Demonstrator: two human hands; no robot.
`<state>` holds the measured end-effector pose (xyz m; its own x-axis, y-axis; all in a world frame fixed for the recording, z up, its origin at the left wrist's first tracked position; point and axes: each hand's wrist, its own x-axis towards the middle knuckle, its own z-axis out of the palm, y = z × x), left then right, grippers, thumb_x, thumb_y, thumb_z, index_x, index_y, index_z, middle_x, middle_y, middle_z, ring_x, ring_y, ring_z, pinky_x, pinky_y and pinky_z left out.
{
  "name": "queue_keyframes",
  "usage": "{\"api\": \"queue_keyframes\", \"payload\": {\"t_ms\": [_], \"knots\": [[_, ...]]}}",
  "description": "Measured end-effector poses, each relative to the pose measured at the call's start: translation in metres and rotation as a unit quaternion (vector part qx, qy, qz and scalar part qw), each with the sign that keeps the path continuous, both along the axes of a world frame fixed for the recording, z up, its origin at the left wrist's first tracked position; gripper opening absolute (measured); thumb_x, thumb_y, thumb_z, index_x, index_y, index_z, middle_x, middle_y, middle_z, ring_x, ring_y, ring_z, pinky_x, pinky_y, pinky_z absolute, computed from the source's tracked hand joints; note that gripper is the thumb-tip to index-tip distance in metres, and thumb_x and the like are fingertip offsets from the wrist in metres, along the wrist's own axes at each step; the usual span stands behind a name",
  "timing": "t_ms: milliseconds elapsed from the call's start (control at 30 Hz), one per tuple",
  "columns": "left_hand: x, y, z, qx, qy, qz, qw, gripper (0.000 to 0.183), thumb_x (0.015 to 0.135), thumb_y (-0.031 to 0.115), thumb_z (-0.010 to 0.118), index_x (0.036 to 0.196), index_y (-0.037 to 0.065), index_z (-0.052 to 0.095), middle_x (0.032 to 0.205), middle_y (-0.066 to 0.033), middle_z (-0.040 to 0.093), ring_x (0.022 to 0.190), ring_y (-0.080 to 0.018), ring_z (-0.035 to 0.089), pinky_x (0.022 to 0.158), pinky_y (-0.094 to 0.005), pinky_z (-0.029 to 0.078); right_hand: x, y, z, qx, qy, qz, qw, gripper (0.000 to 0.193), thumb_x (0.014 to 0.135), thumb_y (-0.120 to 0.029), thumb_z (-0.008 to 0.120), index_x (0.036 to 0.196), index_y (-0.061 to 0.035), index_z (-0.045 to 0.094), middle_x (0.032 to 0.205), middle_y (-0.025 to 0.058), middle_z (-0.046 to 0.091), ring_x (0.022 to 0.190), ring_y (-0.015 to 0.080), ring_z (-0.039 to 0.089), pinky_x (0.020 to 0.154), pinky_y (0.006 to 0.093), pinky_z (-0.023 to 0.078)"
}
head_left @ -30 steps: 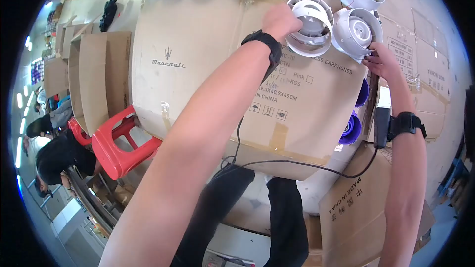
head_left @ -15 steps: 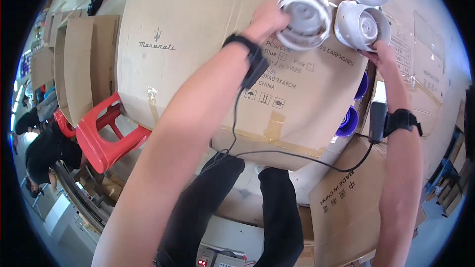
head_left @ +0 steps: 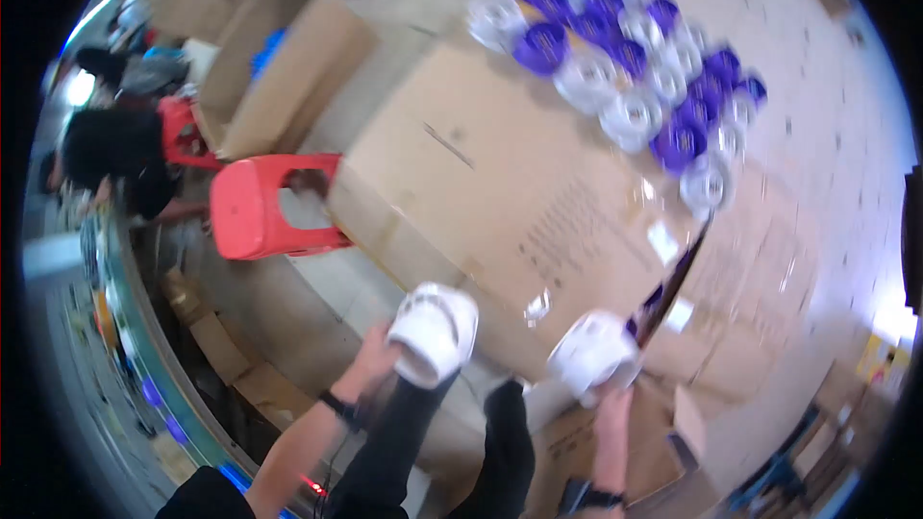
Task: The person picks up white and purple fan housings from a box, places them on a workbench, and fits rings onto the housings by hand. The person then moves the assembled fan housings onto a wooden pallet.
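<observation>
My left hand (head_left: 375, 359) grips a white, cup-shaped plastic housing (head_left: 437, 332) by its side, above my left leg. A second white housing (head_left: 591, 351) is in my right hand (head_left: 615, 398), near the front edge of the large cardboard box (head_left: 471, 183). Both are blurred by motion, and their inner parts cannot be made out. Several purple housings (head_left: 681, 144) and white housings (head_left: 632, 120) stand in rows beyond, on the box and past its far side.
A red plastic stool (head_left: 248, 207) stands left of the box. Behind it is an open carton (head_left: 298, 77) with something blue inside. A person in dark clothes (head_left: 113, 149) is at the far left, by a long green-topped bench (head_left: 159, 327). More cardboard (head_left: 731, 298) lies at the right.
The view has swung, and both hands have come back toward my legs with a white housing in each. The rows of purple and white housings are now in full view.
</observation>
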<state>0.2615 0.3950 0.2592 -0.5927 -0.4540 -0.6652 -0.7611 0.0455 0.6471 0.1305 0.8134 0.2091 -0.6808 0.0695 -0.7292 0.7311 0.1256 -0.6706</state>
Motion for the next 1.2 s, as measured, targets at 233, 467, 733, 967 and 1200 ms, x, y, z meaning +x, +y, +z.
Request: {"api": "queue_keyframes", "payload": {"t_ms": [233, 467, 733, 967, 1200], "knots": [[0.208, 0.032, 0.162, -0.034, 0.018, 0.134, 0.99, 0.041, 0.075, 0.005, 0.06, 0.116, 0.0, 0.063, 0.102, -0.0202, 0.069, 0.097, -0.0277, 0.066, 0.085, -0.0383, 0.052, 0.109, -0.1, 0.138, -0.14, -0.041, 0.223, 0.964, 0.049, 0.083, -0.014, 0.07, 0.126, 0.0042, 0.054, 0.117, 0.0123, 0.061, 0.101, 0.0199, 0.058, 0.083, 0.0344, 0.05], [0.298, 0.062, 0.231, -0.055, 0.181, 0.395, 0.899, 0.03, 0.081, 0.001, 0.058, 0.11, -0.001, 0.064, 0.094, -0.0068, 0.07, 0.086, -0.0144, 0.061, 0.077, -0.034, 0.051, 0.069, -0.223, 0.25, -0.18, -0.004, 0.579, 0.795, 0.061, 0.078, -0.008, 0.067, 0.134, 0.0039, 0.047, 0.128, 0.0161, 0.056, 0.118, 0.0264, 0.054, 0.1, 0.0384, 0.043], [0.377, -0.032, 0.271, -0.17, 0.174, 0.539, 0.806, 0.021, 0.08, 0.008, 0.061, 0.099, 0.0, 0.067, 0.082, -0.01, 0.069, 0.079, -0.0151, 0.063, 0.071, -0.0351, 0.051, 0.105, -0.407, 0.331, -0.155, 0.071, 0.688, 0.705, 0.064, 0.074, 0.0, 0.063, 0.136, 0.002, 0.045, 0.128, 0.0143, 0.055, 0.119, 0.0256, 0.054, 0.1, 0.0382, 0.043], [0.471, -0.157, 0.252, -0.294, 0.077, 0.701, 0.645, 0.025, 0.076, 0.018, 0.068, 0.091, -0.001, 0.069, 0.084, -0.0267, 0.067, 0.084, -0.0414, 0.067, 0.071, -0.0444, 0.053, 0.215, -0.627, 0.332, -0.153, 0.118, 0.819, 0.54, 0.051, 0.077, -0.01, 0.064, 0.125, 0.0009, 0.056, 0.111, 0.0078, 0.063, 0.094, 0.0184, 0.062, 0.077, 0.0339, 0.053], [0.592, -0.174, 0.264, -0.124, -0.096, 0.819, 0.552, 0.033, 0.072, 0.019, 0.066, 0.091, -0.009, 0.068, 0.094, -0.0324, 0.065, 0.093, -0.0439, 0.066, 0.086, -0.0478, 0.052, 0.391, -0.826, 0.316, -0.034, 0.236, 0.915, 0.325, 0.031, 0.075, -0.007, 0.062, 0.103, 0.0053, 0.069, 0.093, 0.0117, 0.07, 0.079, 0.0197, 0.067, 0.065, 0.0336, 0.054]]}}
